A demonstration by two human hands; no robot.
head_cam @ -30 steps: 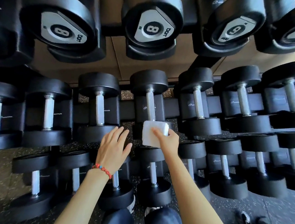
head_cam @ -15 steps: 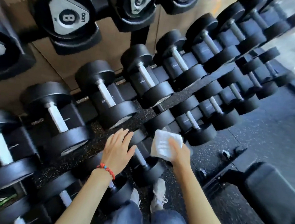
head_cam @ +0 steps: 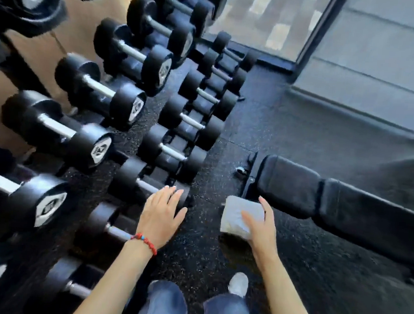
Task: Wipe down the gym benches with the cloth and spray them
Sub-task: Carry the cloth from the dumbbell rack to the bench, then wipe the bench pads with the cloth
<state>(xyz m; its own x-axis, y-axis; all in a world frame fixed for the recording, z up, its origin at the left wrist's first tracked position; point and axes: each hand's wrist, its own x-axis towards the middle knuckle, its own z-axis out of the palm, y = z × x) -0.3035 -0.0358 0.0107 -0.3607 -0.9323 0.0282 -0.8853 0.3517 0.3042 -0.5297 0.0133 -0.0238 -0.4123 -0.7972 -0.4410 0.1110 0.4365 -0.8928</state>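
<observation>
A folded white cloth point(head_cam: 239, 216) is held in my right hand point(head_cam: 260, 226), low in the middle of the view above the dark floor. A black padded gym bench point(head_cam: 322, 194) lies on the right, its near end just above and right of the cloth. My left hand point(head_cam: 162, 215), with a red bead bracelet at the wrist, hovers flat with fingers apart beside the lowest row of dumbbells and holds nothing. No spray bottle is in view.
A rack of black dumbbells point(head_cam: 120, 104) in several tiers fills the left half. Speckled black rubber floor point(head_cam: 261, 126) runs between rack and bench. A grey wall point(head_cam: 379, 59) and a window stand at the back right. My jeans and a white shoe point(head_cam: 238, 283) show below.
The view has swung right, away from the dumbbell rack toward the bench. My right hand has carried the cloth off the dumbbell handle and over the floor near the bench end. My left hand stays spread.
</observation>
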